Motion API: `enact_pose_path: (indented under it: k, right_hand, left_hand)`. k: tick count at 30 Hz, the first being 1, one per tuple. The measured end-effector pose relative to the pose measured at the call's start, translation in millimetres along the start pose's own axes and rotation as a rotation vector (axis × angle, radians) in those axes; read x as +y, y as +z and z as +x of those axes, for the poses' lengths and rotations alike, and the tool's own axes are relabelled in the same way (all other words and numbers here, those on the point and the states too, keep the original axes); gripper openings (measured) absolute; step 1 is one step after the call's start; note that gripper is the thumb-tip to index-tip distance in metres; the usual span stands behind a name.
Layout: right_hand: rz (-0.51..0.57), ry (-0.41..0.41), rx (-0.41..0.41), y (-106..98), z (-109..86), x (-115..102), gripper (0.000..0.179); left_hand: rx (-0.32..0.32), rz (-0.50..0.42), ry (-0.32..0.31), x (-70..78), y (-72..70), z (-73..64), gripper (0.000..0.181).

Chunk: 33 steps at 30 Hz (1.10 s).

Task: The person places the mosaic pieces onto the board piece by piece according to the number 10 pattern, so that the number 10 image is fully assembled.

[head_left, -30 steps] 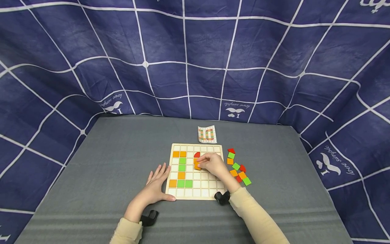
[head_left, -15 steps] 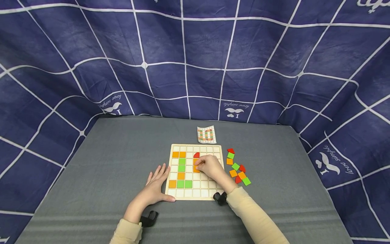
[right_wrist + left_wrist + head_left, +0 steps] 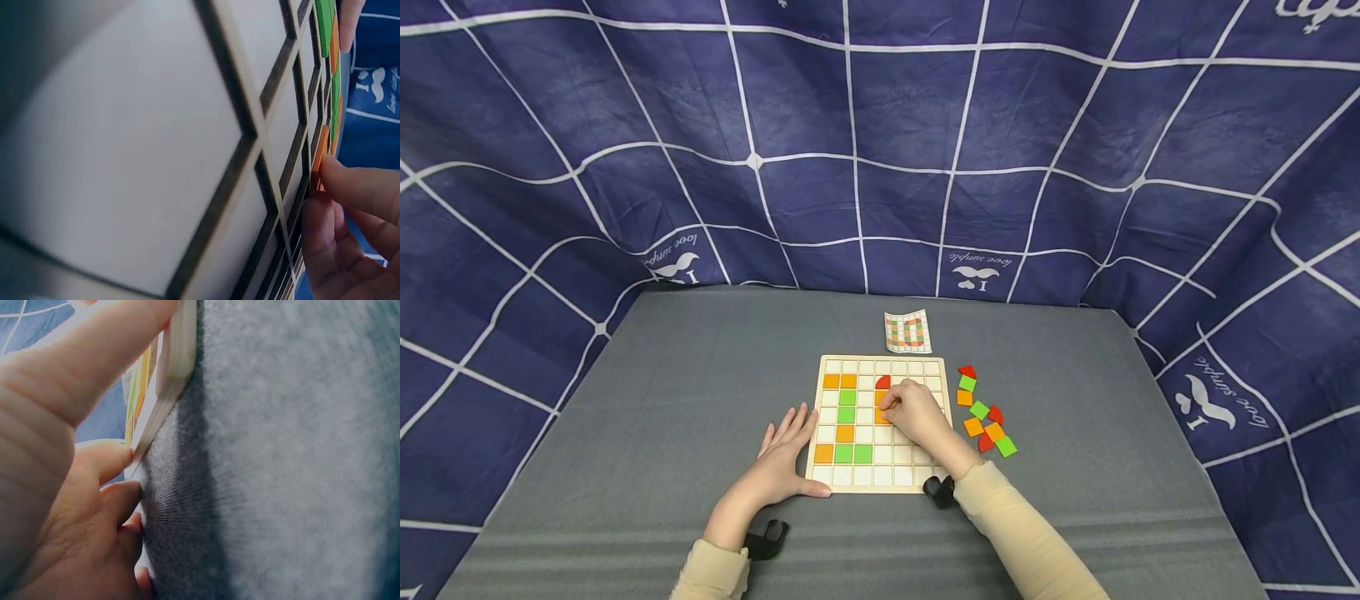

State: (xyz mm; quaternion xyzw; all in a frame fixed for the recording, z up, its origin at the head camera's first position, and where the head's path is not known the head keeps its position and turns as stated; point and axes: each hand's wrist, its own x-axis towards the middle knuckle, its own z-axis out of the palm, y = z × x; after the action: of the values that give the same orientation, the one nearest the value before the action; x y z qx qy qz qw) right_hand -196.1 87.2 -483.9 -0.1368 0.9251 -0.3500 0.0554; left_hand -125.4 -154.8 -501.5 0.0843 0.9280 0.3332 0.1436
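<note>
A wooden grid board (image 3: pixel 883 477) lies on the table with orange and green square tiles in its left columns. My right hand (image 3: pixel 917 412) is over the board's middle, thumb and fingertips pinching the edge of an orange tile (image 3: pixel 320 150). That tile sits below another orange tile and a red quarter-circle piece (image 3: pixel 883 382), partly hidden by the fingers. At the board's lower left, my left hand (image 3: pixel 784 458) lies with fingers spread; its thumb touches the front edge and its fingertips meet the left side. The left wrist view shows thumb and fingers along the board's side.
Loose green, orange and red pieces (image 3: pixel 979 410) lie scattered right of the board. Behind it is a small pattern card (image 3: pixel 907 332) with a coloured grid. A blue curtain (image 3: pixel 805 200) with white lines rises behind the grey table (image 3: pixel 700 375).
The orange tile, tilted in my right fingers a second ago, now lies in line with the grid below the other orange tile. My left hand stays in place.
</note>
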Motion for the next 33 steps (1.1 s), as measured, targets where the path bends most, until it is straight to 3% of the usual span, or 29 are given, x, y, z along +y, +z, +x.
enact_pose_path:
  k: [5,12,25,33]
  right_hand:
    - [0.099,0.073,-0.003,-5.7,0.6,-0.1,0.006]
    - [0.194,0.158,0.059,-26.1,1.2,10.8,0.005]
    - [0.215,0.342,0.188,-81.9,-3.2,68.6,0.020]
    - [0.158,0.402,0.165,-92.7,-7.6,95.5,0.023]
  left_hand:
    - [0.000,0.004,-0.002,0.7,-0.1,0.2,0.126]
    - [-0.004,0.001,-0.001,1.5,-1.6,-0.1,0.125]
    - [-0.007,-0.006,-0.003,-0.3,-0.6,-0.4,0.126]
    - [-0.007,-0.005,0.002,-0.6,-0.5,-0.3,0.126]
